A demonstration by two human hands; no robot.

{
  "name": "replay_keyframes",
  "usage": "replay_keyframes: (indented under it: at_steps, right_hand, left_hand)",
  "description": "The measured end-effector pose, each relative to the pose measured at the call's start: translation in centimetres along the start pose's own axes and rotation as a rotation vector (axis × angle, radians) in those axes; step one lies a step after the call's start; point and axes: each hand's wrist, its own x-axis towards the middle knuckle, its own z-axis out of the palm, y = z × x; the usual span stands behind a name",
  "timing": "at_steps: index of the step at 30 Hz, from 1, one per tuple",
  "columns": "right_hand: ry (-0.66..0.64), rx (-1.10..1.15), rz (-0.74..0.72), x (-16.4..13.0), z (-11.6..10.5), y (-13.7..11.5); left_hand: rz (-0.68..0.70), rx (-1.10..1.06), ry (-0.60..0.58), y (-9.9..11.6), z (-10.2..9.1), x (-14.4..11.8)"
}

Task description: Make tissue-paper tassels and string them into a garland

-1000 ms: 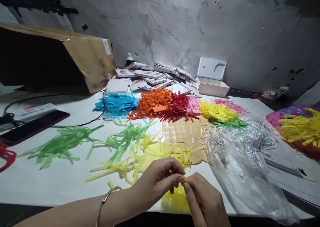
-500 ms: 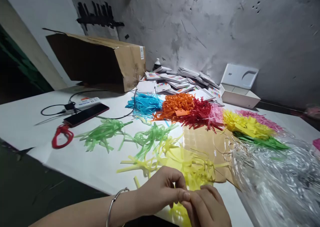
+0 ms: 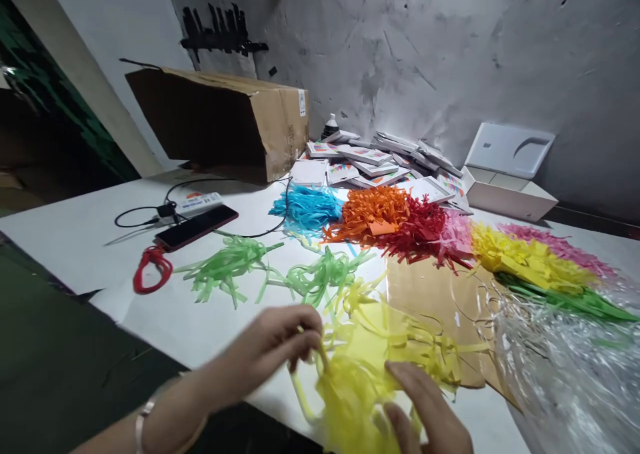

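My left hand (image 3: 275, 347), blurred and wearing a bangle, pinches the twisted end of a yellow tissue-paper tassel (image 3: 350, 401). The tassel's strips fan out to the right and down. My right hand (image 3: 433, 414) is at the lower edge, thumb and fingers apart beside the strips; whether it touches them I cannot tell. Behind the hands lie more yellow paper strips (image 3: 425, 351), partly over a brown cardboard sheet (image 3: 420, 284). Two green tassels (image 3: 225, 267) rest on the white table (image 3: 190, 327) farther back.
Blue (image 3: 305, 209), orange (image 3: 373, 211), red (image 3: 420, 231) and yellow fringe bundles (image 3: 530, 257) form a row. Clear plastic wrap (image 3: 565, 374) covers the right side. A phone (image 3: 197, 227), cables, a large carton (image 3: 280, 131), flat boxes (image 3: 360, 154) and an open white box (image 3: 510, 191) stand farther back.
My hands were together at the fingertips and have moved apart. The left went left with the yellow tassel's end, and the right has opened. The view has turned slightly left.
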Motion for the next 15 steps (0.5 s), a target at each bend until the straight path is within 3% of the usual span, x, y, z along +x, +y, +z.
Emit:
replay_keyframes:
  at_steps: [2,5,7,8,9,11,14,15]
  right_hand:
    - [-0.046,-0.044,-0.012,0.2,-0.6,1.7]
    - [-0.148,-0.084,-0.025,0.7,-1.1,2.9]
    - [-0.247,-0.074,-0.01,1.0,-1.0,2.7]
    - [-0.283,-0.07,0.008,1.0,-0.8,2.5]
    - [-0.307,-0.071,0.023,1.0,-0.6,2.3]
    - [-0.308,-0.094,0.053,0.8,-0.1,1.9]
    - [-0.302,-0.131,0.064,0.6,0.7,1.5]
    - [-0.293,-0.131,0.071,0.6,0.8,1.4]
  left_hand:
    - [0.1,0.186,0.131,0.1,-4.8,0.3]
    - [0.111,0.504,0.385,0.0,-11.5,1.5]
    - [0.158,0.823,0.565,-0.4,-13.7,2.7]
    - [0.189,0.961,0.612,-0.7,-13.8,3.3]
    - [0.229,1.063,0.614,-1.1,-13.1,3.9]
    - [0.357,1.128,0.47,-2.0,-9.8,4.9]
    - [0.667,0.978,0.005,-3.1,-2.1,5.9]
    - [0.706,0.937,-0.17,-3.2,0.4,6.2]
